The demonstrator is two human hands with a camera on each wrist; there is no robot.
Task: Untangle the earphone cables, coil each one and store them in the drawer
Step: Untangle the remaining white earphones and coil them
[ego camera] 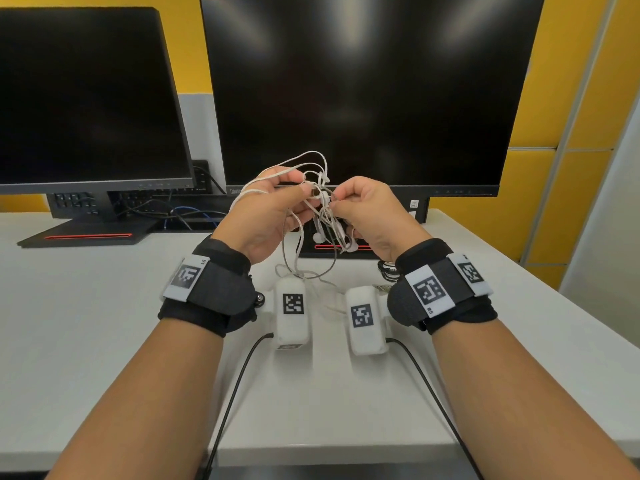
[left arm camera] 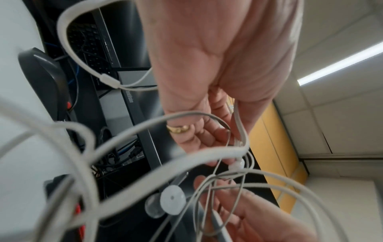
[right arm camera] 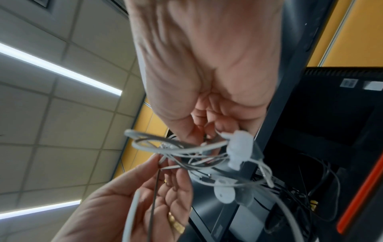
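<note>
A tangle of white earphone cables (ego camera: pixel 320 199) hangs in the air between my two hands, above the desk and in front of the right monitor. My left hand (ego camera: pixel 277 202) has its fingers curled round several strands, and one loop runs over its back. My right hand (ego camera: pixel 356 202) pinches the knot from the right. Loose loops and earbuds (ego camera: pixel 318 237) dangle below the hands toward the desk. In the left wrist view the cables (left arm camera: pixel 207 153) cross the curled fingers (left arm camera: pixel 199 135), with an earbud (left arm camera: pixel 173 202) hanging lower. The right wrist view shows the knot (right arm camera: pixel 186 152) at my fingertips. No drawer is in view.
The white desk (ego camera: pixel 104 341) carries two dark monitors (ego camera: pixel 363 88) on black stands close behind my hands. Black and blue cables (ego camera: pixel 187 214) lie between the stands. A coil of black cable (ego camera: pixel 388 270) sits by my right wrist. Yellow wall panels (ego camera: pixel 561 168) stand at the right.
</note>
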